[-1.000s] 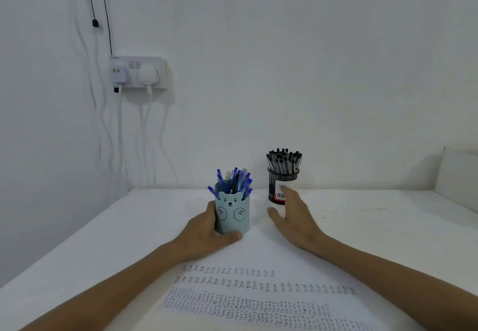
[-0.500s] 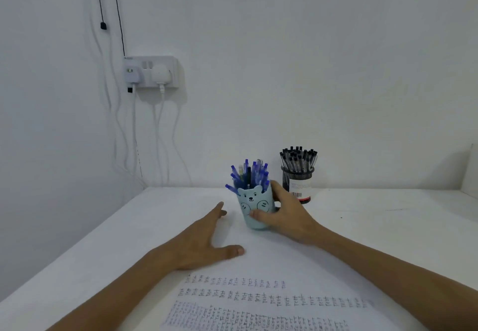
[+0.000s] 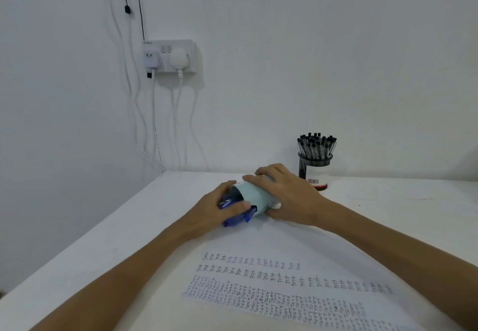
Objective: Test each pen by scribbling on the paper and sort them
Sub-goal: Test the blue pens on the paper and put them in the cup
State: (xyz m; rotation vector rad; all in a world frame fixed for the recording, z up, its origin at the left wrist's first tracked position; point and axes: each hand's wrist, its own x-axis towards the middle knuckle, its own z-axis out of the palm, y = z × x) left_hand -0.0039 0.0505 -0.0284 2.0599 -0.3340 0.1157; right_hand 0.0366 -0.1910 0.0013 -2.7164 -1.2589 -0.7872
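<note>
Head view: the tipped pale-blue plastic cup point(image 3: 254, 196), beyond the white paper point(image 3: 284, 250), is gripped by the right hand point(image 3: 289, 198); blue plastic pens point(image 3: 234, 219), clasped by the left hand point(image 3: 213, 210), should be slid out slowly.

Both bare forearms are lying low, meeting near the centre. The left arm is stretching from 7 o'clock toward 1 o'clock, the left hand point(image 3: 216, 211) curling round the blue pens point(image 3: 234, 219) — thumb pressing across them. The right arm is angling in from 4 o'clock, the right hand point(image 3: 288, 197) gripping the tipped light blue cup point(image 3: 254, 196), fingers pointing toward 10 o'clock.
</note>
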